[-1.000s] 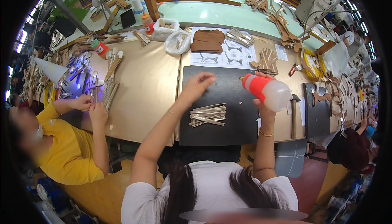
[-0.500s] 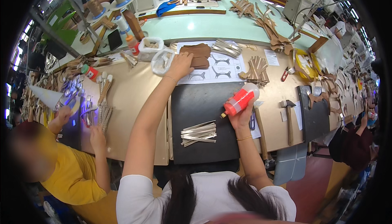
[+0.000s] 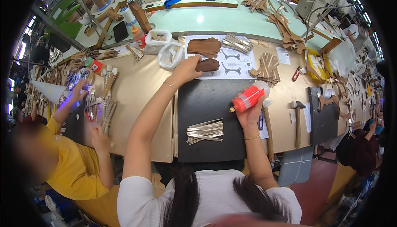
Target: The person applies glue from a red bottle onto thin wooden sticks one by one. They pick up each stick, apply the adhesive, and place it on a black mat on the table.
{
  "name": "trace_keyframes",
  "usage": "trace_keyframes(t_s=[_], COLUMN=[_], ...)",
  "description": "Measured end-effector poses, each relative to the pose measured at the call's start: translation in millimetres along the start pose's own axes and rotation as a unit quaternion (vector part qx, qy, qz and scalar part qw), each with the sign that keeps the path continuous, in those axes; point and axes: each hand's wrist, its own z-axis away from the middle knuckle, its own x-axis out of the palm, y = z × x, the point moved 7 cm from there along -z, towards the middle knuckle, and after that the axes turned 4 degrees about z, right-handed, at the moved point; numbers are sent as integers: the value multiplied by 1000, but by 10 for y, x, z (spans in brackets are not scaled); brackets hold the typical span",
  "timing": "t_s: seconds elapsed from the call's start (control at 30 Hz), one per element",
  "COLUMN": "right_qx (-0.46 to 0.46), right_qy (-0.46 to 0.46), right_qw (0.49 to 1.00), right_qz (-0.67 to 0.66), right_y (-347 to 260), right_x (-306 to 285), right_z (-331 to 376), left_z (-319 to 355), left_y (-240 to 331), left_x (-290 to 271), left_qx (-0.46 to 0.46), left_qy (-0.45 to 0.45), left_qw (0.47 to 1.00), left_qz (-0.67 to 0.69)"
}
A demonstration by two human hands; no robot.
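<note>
My left hand [image 3: 187,70] is stretched forward and grips a dark brown leather piece [image 3: 207,65] at the far edge of the black work mat [image 3: 206,103]. Just behind it lies a stack of lighter brown leather pieces [image 3: 203,46] on a white pattern sheet [image 3: 235,59]. My right hand [image 3: 249,113] holds a white squeeze bottle with an orange cap [image 3: 249,97], tilted with its nozzle pointing down-left over the mat. A small pile of pale narrow strips [image 3: 204,130] rests on the mat near me.
A hammer [image 3: 297,121] lies right of the mat, with red scissors [image 3: 296,74] and fanned tan strips [image 3: 268,68] beyond. Two plastic bags [image 3: 170,54] sit at the left. A person in yellow [image 3: 70,165] works at my left. A second black mat [image 3: 323,113] lies further right.
My left hand reached forward from the mat to the brown leather stack and took a dark piece. My right hand lowered and tilted the bottle nozzle-down over the mat.
</note>
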Motion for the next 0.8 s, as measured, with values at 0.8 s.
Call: trace_keyframes(t_s=[0.8], right_qx=[-4], right_qy=[-16], right_qw=[1000], right_qz=[16], right_y=[-25], right_x=[111], right_z=[44], left_z=[838], left_y=[-434], left_x=[-713], left_qx=[-20], left_qy=[9], left_qw=[991], left_qz=[-133])
